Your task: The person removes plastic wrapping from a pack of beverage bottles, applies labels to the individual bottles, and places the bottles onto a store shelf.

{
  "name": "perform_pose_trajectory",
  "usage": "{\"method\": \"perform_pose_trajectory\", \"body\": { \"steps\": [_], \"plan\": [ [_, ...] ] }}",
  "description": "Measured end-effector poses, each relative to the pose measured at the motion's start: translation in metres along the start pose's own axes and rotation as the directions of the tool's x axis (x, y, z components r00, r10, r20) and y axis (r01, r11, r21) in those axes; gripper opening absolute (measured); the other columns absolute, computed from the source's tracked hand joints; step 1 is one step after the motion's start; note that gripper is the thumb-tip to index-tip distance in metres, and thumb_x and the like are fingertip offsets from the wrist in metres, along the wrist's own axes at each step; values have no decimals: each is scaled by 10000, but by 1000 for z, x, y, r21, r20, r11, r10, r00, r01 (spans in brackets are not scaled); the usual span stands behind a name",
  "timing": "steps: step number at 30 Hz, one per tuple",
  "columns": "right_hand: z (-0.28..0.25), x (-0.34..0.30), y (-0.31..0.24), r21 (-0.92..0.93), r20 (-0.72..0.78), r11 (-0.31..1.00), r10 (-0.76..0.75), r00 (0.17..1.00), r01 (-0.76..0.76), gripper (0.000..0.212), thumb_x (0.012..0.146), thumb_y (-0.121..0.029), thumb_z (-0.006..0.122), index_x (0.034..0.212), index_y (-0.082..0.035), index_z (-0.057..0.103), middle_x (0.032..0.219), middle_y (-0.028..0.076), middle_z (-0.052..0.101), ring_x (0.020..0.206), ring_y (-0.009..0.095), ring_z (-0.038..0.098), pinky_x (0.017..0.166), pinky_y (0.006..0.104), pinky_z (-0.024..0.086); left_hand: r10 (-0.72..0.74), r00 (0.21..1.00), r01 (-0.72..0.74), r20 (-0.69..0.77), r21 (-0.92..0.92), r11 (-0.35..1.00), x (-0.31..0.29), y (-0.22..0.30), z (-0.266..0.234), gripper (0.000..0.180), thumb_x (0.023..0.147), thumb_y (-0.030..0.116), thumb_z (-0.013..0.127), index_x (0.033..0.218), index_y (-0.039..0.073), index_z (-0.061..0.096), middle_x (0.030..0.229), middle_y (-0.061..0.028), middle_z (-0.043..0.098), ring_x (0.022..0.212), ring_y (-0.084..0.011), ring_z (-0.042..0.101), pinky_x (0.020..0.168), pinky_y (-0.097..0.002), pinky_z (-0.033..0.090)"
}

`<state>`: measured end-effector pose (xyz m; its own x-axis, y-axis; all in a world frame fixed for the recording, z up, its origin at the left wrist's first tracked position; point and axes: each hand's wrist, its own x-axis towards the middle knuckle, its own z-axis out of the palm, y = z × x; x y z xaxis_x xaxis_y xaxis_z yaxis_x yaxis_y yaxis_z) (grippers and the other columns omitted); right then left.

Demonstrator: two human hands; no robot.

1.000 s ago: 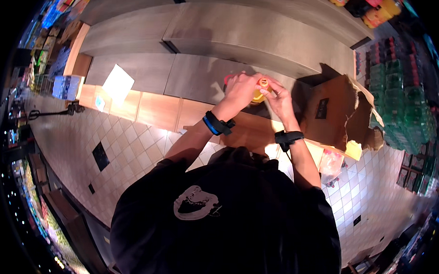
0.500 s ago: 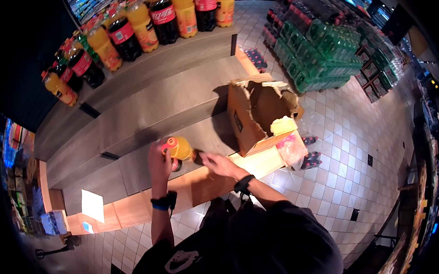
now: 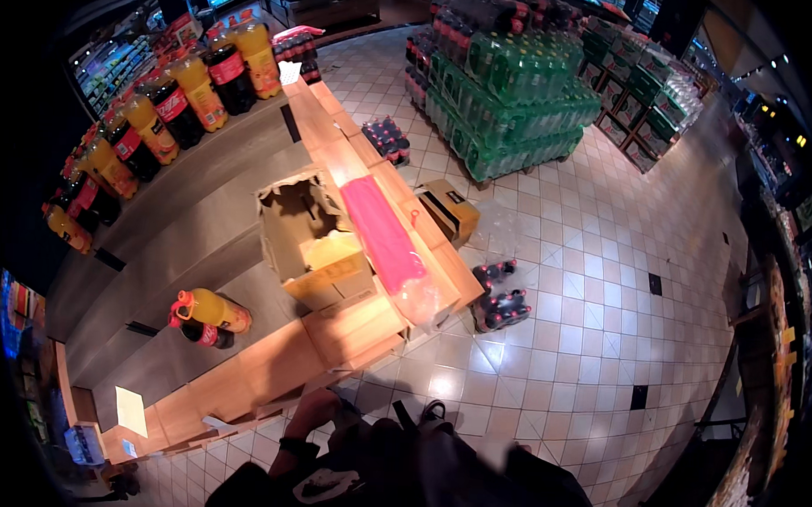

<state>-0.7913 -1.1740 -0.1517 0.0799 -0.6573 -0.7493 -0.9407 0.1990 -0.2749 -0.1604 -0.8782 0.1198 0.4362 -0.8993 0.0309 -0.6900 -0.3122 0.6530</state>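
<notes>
My left hand point(image 3: 315, 409) is low in front of my body, beside the front wooden edge of the stepped display; its fingers are too dark and blurred to read. My right hand is out of view. On the lowest step an orange juice bottle point(image 3: 225, 309) with an orange cap stands against a cola bottle point(image 3: 208, 334) with a red label. No hand touches either bottle. To their right sits a torn-open cardboard box point(image 3: 329, 285), its ragged flaps raised and its bottom hidden.
Juice and cola bottles point(image 3: 170, 102) line the top step. A pink strip point(image 3: 384, 235) lies on the wooden ledge point(image 3: 338, 153). On the tiled floor are another carton point(image 3: 449, 210), wrapped packs of dark bottles point(image 3: 502, 309) and a tall stack of green bottle packs point(image 3: 518, 105).
My left hand has let go of the juice bottle and dropped back toward my body. My right hand has left the picture. The view has swung to the right.
</notes>
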Motion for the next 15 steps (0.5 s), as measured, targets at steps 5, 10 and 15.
{"method": "perform_pose_trajectory", "body": {
  "steps": [5, 10, 15],
  "plan": [
    [-43, 6, 5, 735, 194, 677, -170, 966, -29, 385, 1021, -331, 561, 955, 13, 721, 884, 104, 737, 731, 218, 696, 620, 362, 558, -246, 878, 357, 410, -220, 908, 34, -48, 130, 129, 817, 127, 654, 882, 85, 758, 907, -141, 750, 841, -302, 728, 752, -411, 572],
    [-164, 12, -85, 568, 7, 773, -347, 938, 282, 522, 1075, -455, 482, 954, -5, 716, 883, 81, 734, 780, 178, 716, 645, 299, 545, -342, 622, 580, 705, -120, 806, 48, -31, 178, 154, 840, 183, 694, 875, 58, 779, 923, -133, 762, 844, -255, 745, 754, -403, 579],
    [-300, 126, -176, 518, -82, 712, -510, 856, 474, 363, 1054, -333, 547, 1022, -11, 711, 936, 71, 741, 801, 159, 702, 684, 293, 552, -340, 398, 398, 852, 174, 901, 66, 13, 258, 226, 907, 216, 653, 983, 26, 750, 971, -120, 754, 809, -238, 744, 725, -396, 580]
  ]
}}
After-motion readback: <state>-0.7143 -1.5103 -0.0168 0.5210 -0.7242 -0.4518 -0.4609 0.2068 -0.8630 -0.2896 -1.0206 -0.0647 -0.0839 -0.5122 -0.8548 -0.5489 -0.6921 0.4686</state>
